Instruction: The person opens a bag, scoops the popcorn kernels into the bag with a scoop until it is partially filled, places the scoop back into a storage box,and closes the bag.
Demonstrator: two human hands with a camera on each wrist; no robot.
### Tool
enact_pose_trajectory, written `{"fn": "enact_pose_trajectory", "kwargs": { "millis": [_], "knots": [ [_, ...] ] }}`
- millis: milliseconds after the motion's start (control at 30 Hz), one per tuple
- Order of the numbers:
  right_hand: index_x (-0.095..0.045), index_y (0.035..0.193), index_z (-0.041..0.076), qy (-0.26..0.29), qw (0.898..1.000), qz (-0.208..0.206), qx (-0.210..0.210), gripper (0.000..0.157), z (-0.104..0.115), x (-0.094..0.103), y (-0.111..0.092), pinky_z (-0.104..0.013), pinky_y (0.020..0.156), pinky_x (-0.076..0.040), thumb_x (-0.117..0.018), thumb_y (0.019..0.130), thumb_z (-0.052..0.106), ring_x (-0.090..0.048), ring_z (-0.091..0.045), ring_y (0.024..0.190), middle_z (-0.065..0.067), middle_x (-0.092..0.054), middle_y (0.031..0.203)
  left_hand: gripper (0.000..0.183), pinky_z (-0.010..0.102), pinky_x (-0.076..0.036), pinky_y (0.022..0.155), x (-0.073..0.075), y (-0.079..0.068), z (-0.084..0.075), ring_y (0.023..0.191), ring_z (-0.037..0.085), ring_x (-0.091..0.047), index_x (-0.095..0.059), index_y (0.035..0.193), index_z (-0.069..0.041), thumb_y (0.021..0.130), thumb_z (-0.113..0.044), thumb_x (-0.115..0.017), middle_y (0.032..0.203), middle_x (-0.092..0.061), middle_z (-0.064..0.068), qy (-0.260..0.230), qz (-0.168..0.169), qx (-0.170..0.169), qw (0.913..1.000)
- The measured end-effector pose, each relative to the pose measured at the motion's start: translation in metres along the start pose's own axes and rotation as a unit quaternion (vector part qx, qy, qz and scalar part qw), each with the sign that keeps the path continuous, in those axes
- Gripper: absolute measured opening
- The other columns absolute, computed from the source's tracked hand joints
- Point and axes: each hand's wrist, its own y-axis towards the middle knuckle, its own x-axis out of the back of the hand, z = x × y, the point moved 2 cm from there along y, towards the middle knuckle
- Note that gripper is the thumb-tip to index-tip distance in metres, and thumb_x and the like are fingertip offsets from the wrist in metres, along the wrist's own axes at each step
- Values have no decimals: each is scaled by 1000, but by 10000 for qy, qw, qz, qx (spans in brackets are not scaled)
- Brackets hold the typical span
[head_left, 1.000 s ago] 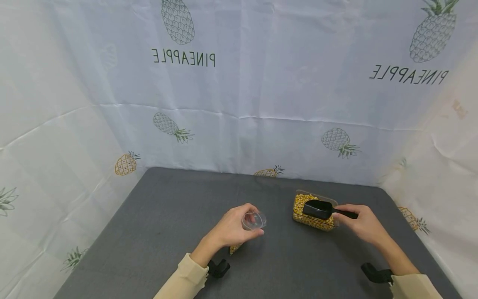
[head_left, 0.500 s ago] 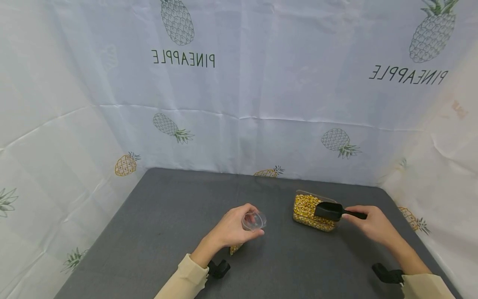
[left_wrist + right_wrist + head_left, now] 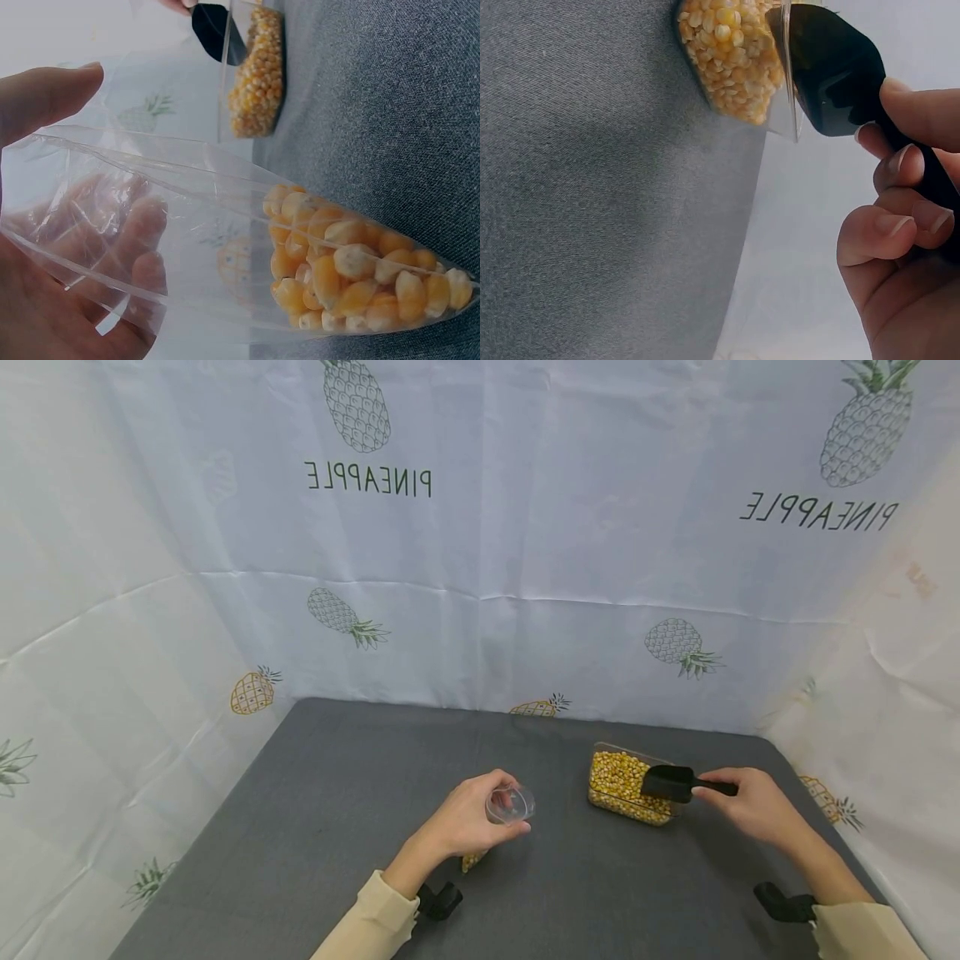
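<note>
My left hand [image 3: 472,814] holds a clear cone-shaped plastic bag [image 3: 214,176] near its wide mouth, its thumb and fingers curled round the film. Corn kernels [image 3: 360,262] fill the pointed lower end, as the left wrist view shows. To the right stands a clear rectangular container [image 3: 630,751], filled with yellow corn kernels [image 3: 617,774]. My right hand [image 3: 753,808] grips the handle of a black scoop [image 3: 667,783]. The scoop's tip reaches over the container's right side and dips at the kernels; how deep it sits cannot be seen.
A dark grey cloth-covered table [image 3: 360,777] lies beneath both hands. Behind and at the sides hang white curtains [image 3: 525,527] printed with pineapples. Black wrist mounts [image 3: 442,902] sit at both cuffs.
My right hand has drawn the scoop rightward across the container, from over the kernels' middle to the right side; it has moved little in the last half second. My left hand and the bag stay put.
</note>
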Motion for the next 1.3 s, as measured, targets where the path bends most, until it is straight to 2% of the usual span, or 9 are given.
{"fn": "enact_pose_trajectory", "kwargs": {
  "millis": [333,567,767,867,967,1133,1300],
  "knots": [
    [-71,114,-9,-55,10000,17,23,35,6,-6,7,-51,71,-54,-69,99,22,-65,-45,99,-30,-68,112,45,30,-52,77,0,0,0,87,7,-59,-64,122,-13,89,-41,-78,97,-67,0,-19,33,23,10000],
    [-71,116,-10,34,9999,123,7,35,3,-19,12,-42,66,-48,-68,99,21,-66,-41,94,-30,-68,114,45,29,-52,77,0,1,1,86,7,-59,-64,121,-12,89,-41,-78,96,-67,-1,-13,18,-24,10000],
    [-70,117,-10,53,9999,113,-10,36,3,-24,14,-38,63,-43,-68,99,22,-64,-26,82,-30,-68,114,45,29,-52,77,0,1,0,86,7,-59,-64,121,-12,89,-41,-78,96,-66,-2,0,10,-35,10000],
    [-70,116,-10,82,9999,84,59,35,5,-25,15,-39,63,-43,-69,98,20,-67,-34,88,-30,-68,113,45,29,-52,77,0,1,0,86,7,-59,-64,121,-12,89,-41,-78,96,-66,-2,15,4,-7,10000],
    [-70,116,-10,112,9999,74,67,35,5,-28,16,-38,63,-44,-70,98,19,-67,-35,92,-30,-69,113,45,29,-52,77,-1,1,1,86,7,-60,-64,121,-12,89,-42,-78,96,-66,-2,-6,22,-5,10000],
    [-70,118,-11,249,9996,143,22,35,5,-34,17,-37,63,-41,-69,98,19,-59,-20,73,-31,-68,115,45,30,-52,77,-1,0,1,87,7,-60,-64,121,-13,89,-42,-78,96,-66,-2,-19,44,24,10000],
    [-70,119,-10,294,9994,187,11,36,6,-40,21,-38,64,-42,-69,98,20,-65,-28,82,-31,-67,116,45,29,-51,77,0,0,0,86,7,-59,-64,121,-13,89,-41,-78,96,-66,-3,-36,35,22,10000]
  ]
}}
